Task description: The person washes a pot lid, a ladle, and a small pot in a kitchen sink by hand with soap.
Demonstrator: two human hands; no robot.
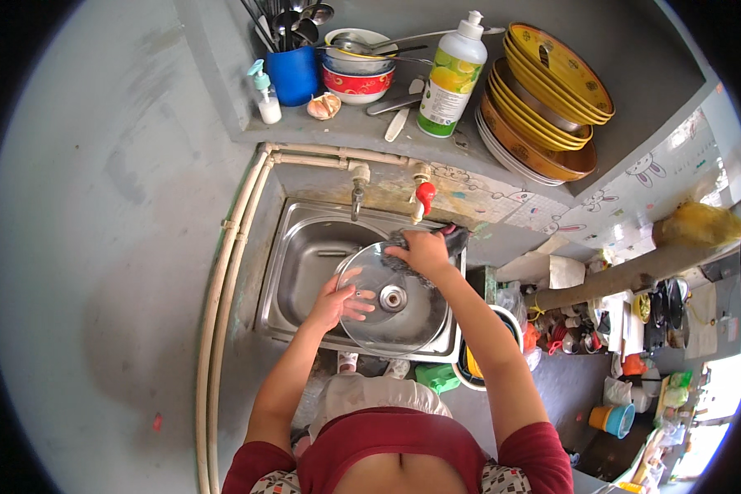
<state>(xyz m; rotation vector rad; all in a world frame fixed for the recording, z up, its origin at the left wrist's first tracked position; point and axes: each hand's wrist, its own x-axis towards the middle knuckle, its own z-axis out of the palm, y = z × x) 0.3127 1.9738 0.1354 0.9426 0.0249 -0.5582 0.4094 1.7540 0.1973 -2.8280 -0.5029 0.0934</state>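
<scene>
A round clear glass lid [370, 336] is held tilted over the stainless steel sink [302, 234]. My left hand [336, 302] grips its left side, with several fingers showing through the glass. My right hand [425, 253] presses a grey steel wool scrubber [396, 264] to the lid's upper right rim. At the lid's middle shows a round metal fitting [393, 299]; whether it belongs to the lid or is the sink drain, I cannot tell. A dark cloth [458, 239] lies at the sink's back right corner.
Above the sink are a metal tap [357, 194] and a red-handled tap [425, 197]. The ledge holds a detergent bottle [451, 80], stacked yellow plates [556, 74], bowls [358, 80], garlic [324, 106] and a blue utensil holder [292, 77]. A bucket [477, 386] stands right of the sink.
</scene>
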